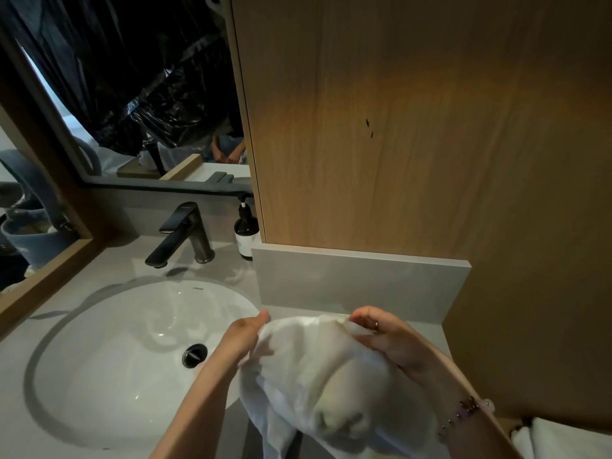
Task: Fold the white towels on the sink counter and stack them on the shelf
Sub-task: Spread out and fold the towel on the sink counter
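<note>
Gripping a bunched white towel (314,376) above the front of the grey sink counter (20,376), both hands hold it at its upper edge. The left hand (243,336) has its thumb laid along the towel's upper-left corner, with its fingers hidden behind the cloth. The right hand (387,339) has its fingers curled over, pinching the upper-right edge. A ring (376,324) shows on one finger and a beaded bracelet (463,412) on the wrist. The towel hangs in loose folds between the forearms and drops past the counter's front edge.

Left of the left hand lies the white oval basin (116,359), with a dark drain (194,354) just beside that wrist. Beyond the basin stand a dark faucet (185,233) and a brown pump bottle (246,233). Just beyond the hands rises a pale grey backsplash (361,283), and above it a wood-grain cabinet panel (414,127). Far left, a mirror (132,94) reflects black plastic sheeting. Below the right forearm, at the corner, more white fabric (563,438) sits under the cabinet.

A small mark is printed on the basin's far rim, and the bottle carries a pale label. Both are too small to read.
</note>
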